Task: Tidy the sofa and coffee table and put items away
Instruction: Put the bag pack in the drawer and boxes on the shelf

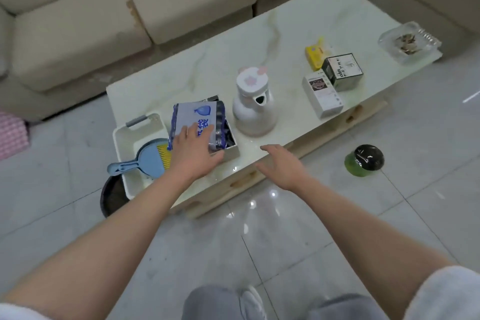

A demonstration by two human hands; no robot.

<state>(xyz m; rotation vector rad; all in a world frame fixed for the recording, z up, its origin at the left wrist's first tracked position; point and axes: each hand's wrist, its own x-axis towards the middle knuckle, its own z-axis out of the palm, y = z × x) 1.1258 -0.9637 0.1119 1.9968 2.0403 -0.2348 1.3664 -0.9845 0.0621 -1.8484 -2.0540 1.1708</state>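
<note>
Left hand (193, 149) on the near end of a blue-and-white packet (196, 122), fingers spread flat across it, thumb at its lower edge; grip or mere press not clear. Packet lying over a white box (230, 149) on the coffee table (259, 41), box contents mostly hidden. Right hand (281, 166) hovering over the table's near edge, fingers straight, holding nothing. White tray (122, 138) overhanging the table corner, blue dustpan (148, 162) inside. Dark round thing (111, 199) beneath, half hidden. White jug (253, 109) just beside the packet.
</note>
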